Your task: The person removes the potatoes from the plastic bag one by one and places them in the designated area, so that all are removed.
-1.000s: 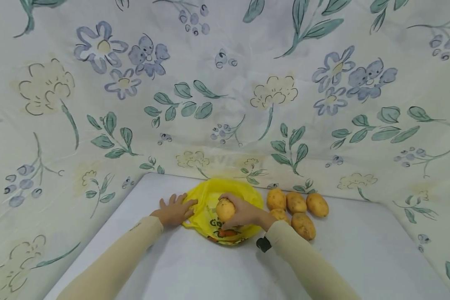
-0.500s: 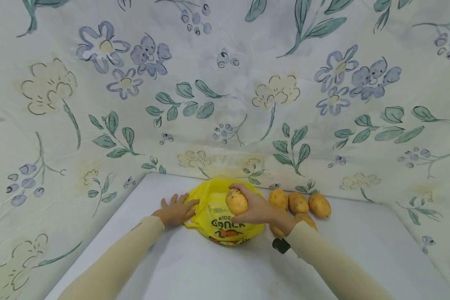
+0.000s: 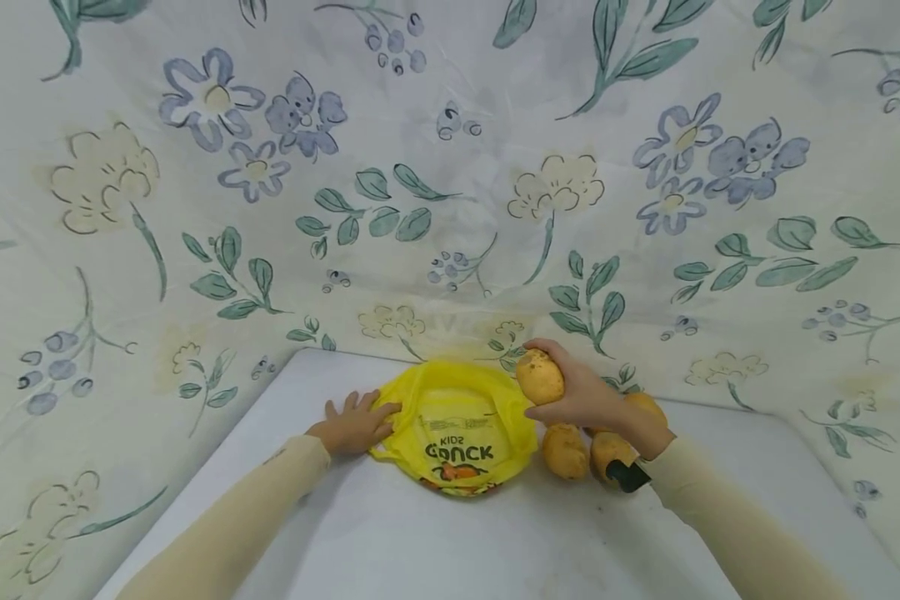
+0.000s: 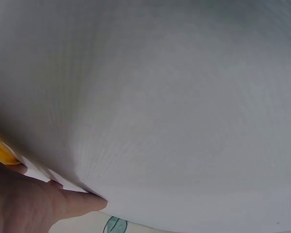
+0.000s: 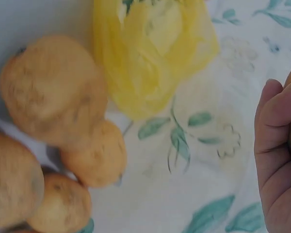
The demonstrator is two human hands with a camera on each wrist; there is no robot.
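Backdrop: floral cloth [image 3: 450,167] hung behind and around a pale grey table [image 3: 495,533]. Right hand [image 3: 581,396]: fingers curled round one potato [image 3: 540,377], held clear of the table, above and between the yellow plastic bag [image 3: 453,429] and the loose potatoes [image 3: 566,451]. Potato in hand: firm, rounded, dry dull skin, probably moderately heavy and not fragile; best taken round the thick middle in a full wrap, as held here. Left hand [image 3: 354,425]: flat on the table, fingers straight and spread, fingertips [image 3: 387,410] on the left edge of the bag, pinning it. Bag: thin, soft, crumpled film, likely light and slippery, apt to slide or collapse unless held at rim or handle; mouth gaping toward the backdrop, dark lettering on the near face. Loose potatoes: clustered on the table just right of the bag, partly hidden behind the right wrist, so count unclear from the head view; four or so in the right wrist view [image 5: 48,92]. Bag interior not visible. Left wrist view mostly blank table [image 4: 174,97], only the hand edge [image 4: 29,206] and a sliver of yellow showing. Dark strap at the right wrist, cut off by the sleeve.
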